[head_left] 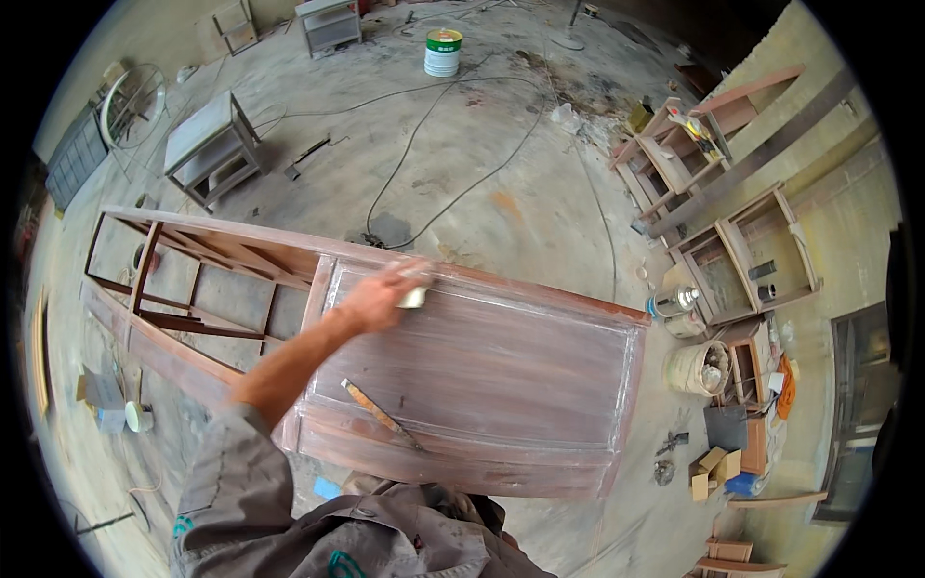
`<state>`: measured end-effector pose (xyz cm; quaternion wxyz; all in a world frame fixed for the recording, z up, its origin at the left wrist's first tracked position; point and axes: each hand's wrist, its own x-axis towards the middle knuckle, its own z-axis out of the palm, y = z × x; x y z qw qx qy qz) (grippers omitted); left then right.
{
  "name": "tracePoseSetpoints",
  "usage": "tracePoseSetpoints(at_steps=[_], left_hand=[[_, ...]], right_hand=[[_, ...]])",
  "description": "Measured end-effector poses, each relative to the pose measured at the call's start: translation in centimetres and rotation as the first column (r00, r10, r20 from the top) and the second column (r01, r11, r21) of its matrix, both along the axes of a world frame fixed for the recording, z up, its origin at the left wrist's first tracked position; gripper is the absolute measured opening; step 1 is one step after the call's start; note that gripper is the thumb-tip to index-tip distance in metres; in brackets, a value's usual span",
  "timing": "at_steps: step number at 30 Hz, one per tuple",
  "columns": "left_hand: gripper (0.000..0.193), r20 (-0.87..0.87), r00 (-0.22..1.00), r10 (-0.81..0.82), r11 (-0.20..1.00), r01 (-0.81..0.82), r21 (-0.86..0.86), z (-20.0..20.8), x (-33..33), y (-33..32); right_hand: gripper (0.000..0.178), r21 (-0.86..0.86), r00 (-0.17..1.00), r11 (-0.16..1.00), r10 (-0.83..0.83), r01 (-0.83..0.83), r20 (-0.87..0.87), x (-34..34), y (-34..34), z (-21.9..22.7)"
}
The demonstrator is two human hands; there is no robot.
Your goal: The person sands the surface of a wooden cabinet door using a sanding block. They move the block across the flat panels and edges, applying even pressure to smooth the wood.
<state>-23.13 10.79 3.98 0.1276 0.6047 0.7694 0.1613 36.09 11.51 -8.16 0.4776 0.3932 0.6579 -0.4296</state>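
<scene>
My left hand (385, 292) reaches over the reddish-brown wooden piece (501, 371) lying in front of me. It is slightly blurred and closed on a small pale pad (412, 298), whose exact kind I cannot make out. The pad is at the panel's far edge, near the raised border. White dusty residue runs along the panel's grooves and corners. Nearer to me, a narrow flat tool (381, 412) with a light brown, worn handle lies slantwise on the panel. To the left, the same piece continues as an open frame (146, 265) with crossbars. My right hand is out of view.
A dark cable (424, 217) loops across the concrete floor beyond the piece. A grey stool-like stand (207, 140) is at the far left, a green-and-white bucket (442, 58) farther back. On the right are wooden frames (747, 255), a dirty bucket (686, 369) and cardboard boxes (713, 470).
</scene>
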Motion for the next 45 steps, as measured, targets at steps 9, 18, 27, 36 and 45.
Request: tracePoseSetpoints(at_steps=[9, 18, 27, 36, 45], left_hand=[[0.073, 0.027, 0.999, -0.021, 0.995, 0.019, 0.101, -0.3, 3.1, 4.0], [0.076, 0.006, 1.000, 0.012, 0.990, -0.012, 0.138, 0.2, 4.5, 4.7], [0.082, -0.062, 0.987, 0.145, 0.988, -0.141, 0.066, -0.2, 2.7, 2.0], [0.077, -0.156, 0.962, 0.225, 0.961, -0.193, 0.198, -2.0, -0.7, 0.0], [0.078, -0.076, 0.990, 0.121, 0.985, -0.111, 0.130, -2.3, 6.0, 7.5]], right_hand=[[0.029, -0.003, 1.000, 1.000, -0.018, 0.018, -0.007, 0.0, 0.0, 0.4], [0.028, -0.022, 1.000, 0.999, -0.025, 0.025, -0.010, 0.3, -0.3, 0.4], [0.027, -0.036, 0.998, 0.997, -0.067, 0.067, -0.003, 0.3, -0.9, 0.5], [0.026, -0.046, 0.996, 0.995, -0.089, 0.089, -0.011, 0.1, -1.0, 0.5], [0.025, -0.253, 0.965, 0.931, 0.256, -0.264, -0.066, -1.6, 3.0, 6.8]])
